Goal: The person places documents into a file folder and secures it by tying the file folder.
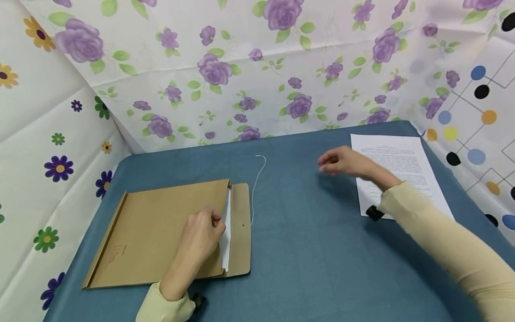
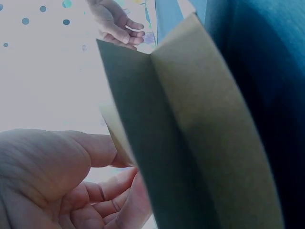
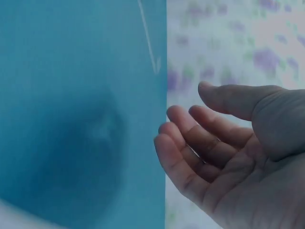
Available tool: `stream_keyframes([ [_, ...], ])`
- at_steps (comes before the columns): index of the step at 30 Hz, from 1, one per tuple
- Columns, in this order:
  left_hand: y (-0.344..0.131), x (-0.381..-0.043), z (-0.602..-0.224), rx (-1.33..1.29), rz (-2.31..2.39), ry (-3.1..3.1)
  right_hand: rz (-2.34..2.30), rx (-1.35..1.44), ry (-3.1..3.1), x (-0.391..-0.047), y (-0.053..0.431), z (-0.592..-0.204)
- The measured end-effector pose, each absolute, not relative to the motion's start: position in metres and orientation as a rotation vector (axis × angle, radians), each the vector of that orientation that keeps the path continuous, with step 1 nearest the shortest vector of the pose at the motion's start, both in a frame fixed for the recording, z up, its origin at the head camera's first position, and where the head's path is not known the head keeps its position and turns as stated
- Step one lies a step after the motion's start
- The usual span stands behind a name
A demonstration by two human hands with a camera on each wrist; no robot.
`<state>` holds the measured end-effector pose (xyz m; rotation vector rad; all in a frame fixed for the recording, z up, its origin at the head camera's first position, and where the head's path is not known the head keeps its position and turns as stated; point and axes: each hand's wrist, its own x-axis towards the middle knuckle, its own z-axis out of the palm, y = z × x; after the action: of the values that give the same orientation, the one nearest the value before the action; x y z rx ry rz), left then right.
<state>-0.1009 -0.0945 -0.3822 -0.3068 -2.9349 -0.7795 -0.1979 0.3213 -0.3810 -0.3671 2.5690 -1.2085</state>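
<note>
A brown kraft file envelope (image 1: pixel 161 214) lies on the left side of the table, its flap (image 1: pixel 242 246) folded out to the right. White paper (image 1: pixel 226 250) shows in the opening. My left hand (image 1: pixel 201 235) is over the open end; in the left wrist view its thumb and fingers pinch the edge of the brown card (image 2: pixel 119 136). A thin white string (image 1: pixel 253 192) trails from the flap across the cloth. Held above the table, my right hand (image 1: pixel 344 162) has loosely bent fingers with nothing in them. It is just left of a printed sheet (image 1: pixel 390 154).
The printed sheet lies at the back right, partly covered by my right forearm. A blue cloth (image 1: pixel 306 250) covers the table. Flower-patterned sheeting (image 1: pixel 241 67) hangs behind the back edge, with more patterned sheeting at both sides.
</note>
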Motion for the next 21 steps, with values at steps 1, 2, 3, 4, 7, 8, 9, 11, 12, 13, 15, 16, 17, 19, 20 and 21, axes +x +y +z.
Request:
stream_keyframes([
  [1, -0.095, -0.101, -0.382, -0.304, -0.779, -2.935, -1.167, -0.355, 2.626, -0.201, 0.332, -0.38],
  [2, -0.095, -0.101, -0.382, -0.301, -0.778, -2.938, -1.134, -0.336, 2.676, -0.204, 0.343, -0.38],
  [3, -0.095, -0.101, -0.382, -0.297, -0.778, -2.938, -1.098, -0.313, 2.726, -0.207, 0.353, -0.38],
  [4, -0.095, -0.101, -0.382, -0.294, -0.779, -2.94, -1.066, -0.287, 2.77, -0.21, 0.363, -0.381],
  [7, -0.094, -0.101, -0.382, -0.287, -0.781, -2.945, -0.975, -0.216, 2.862, -0.216, 0.39, -0.384],
  [8, -0.094, -0.101, -0.382, -0.284, -0.781, -2.946, -0.95, -0.195, 2.873, -0.218, 0.397, -0.386],
  [9, -0.094, -0.1, -0.382, -0.28, -0.781, -2.947, -0.916, -0.181, 2.886, -0.219, 0.403, -0.387],
  [11, -0.094, -0.1, -0.382, -0.276, -0.782, -2.949, -0.852, -0.162, 2.907, -0.222, 0.414, -0.39],
  [12, -0.093, -0.1, -0.382, -0.274, -0.781, -2.95, -0.821, -0.153, 2.92, -0.224, 0.418, -0.392],
  [13, -0.093, -0.1, -0.382, -0.271, -0.781, -2.951, -0.795, -0.146, 2.932, -0.226, 0.422, -0.394],
  [15, -0.093, -0.1, -0.382, -0.265, -0.784, -2.956, -0.738, -0.135, 2.96, -0.229, 0.43, -0.398],
  [16, -0.093, -0.1, -0.381, -0.262, -0.785, -2.958, -0.708, -0.132, 2.974, -0.231, 0.434, -0.401],
  [17, -0.093, -0.1, -0.381, -0.262, -0.784, -2.96, -0.681, -0.127, 2.984, -0.233, 0.437, -0.403],
  [19, -0.092, -0.101, -0.381, -0.26, -0.782, -2.962, -0.624, -0.116, 2.996, -0.236, 0.445, -0.407],
  [20, -0.092, -0.101, -0.381, -0.261, -0.781, -2.963, -0.597, -0.104, 2.993, -0.237, 0.449, -0.409],
  [21, -0.092, -0.101, -0.381, -0.262, -0.779, -2.963, -0.57, -0.09, 2.988, -0.239, 0.453, -0.41],
])
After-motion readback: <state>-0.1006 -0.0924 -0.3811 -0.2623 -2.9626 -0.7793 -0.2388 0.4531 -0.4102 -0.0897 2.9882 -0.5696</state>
